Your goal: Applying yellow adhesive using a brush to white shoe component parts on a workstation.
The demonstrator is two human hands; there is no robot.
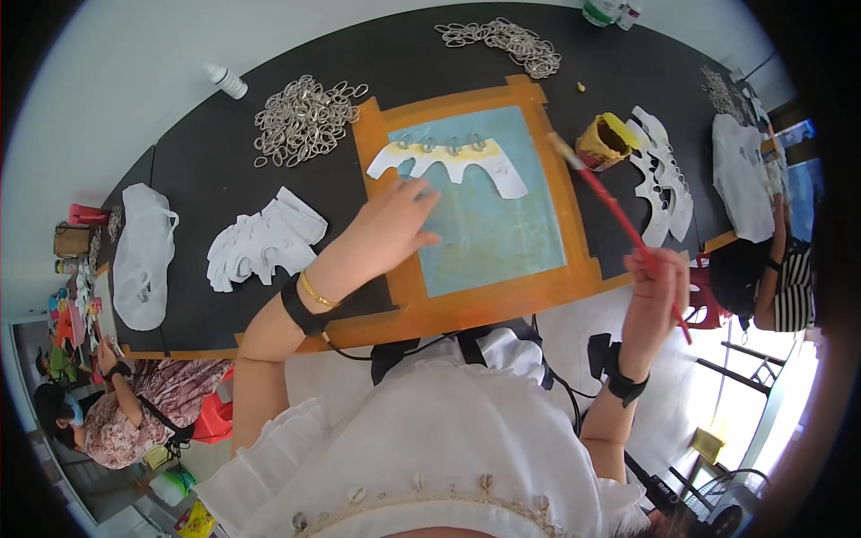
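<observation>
Frame centre: left hand (387, 222) is showing spread fingers beside white cutout (456, 165). Right: right hand (657, 280) is pinching red brush (611, 203) by handle, apparently leaving bristles (560, 145) free.

Gleams metallic in the ring pile (305, 121), looks matt and papery on the scalloped strip (453, 161), crinkles like plastic on the bag (146, 260).

To your left lies a white plastic bag (146, 260), with a white nozzle bottle (228, 81) farther up; a whitish carrier bag (743, 175) lies to your right. Behind your left side, a co-worker in floral clothing (139, 421) is beside a red stool (214, 418).
</observation>
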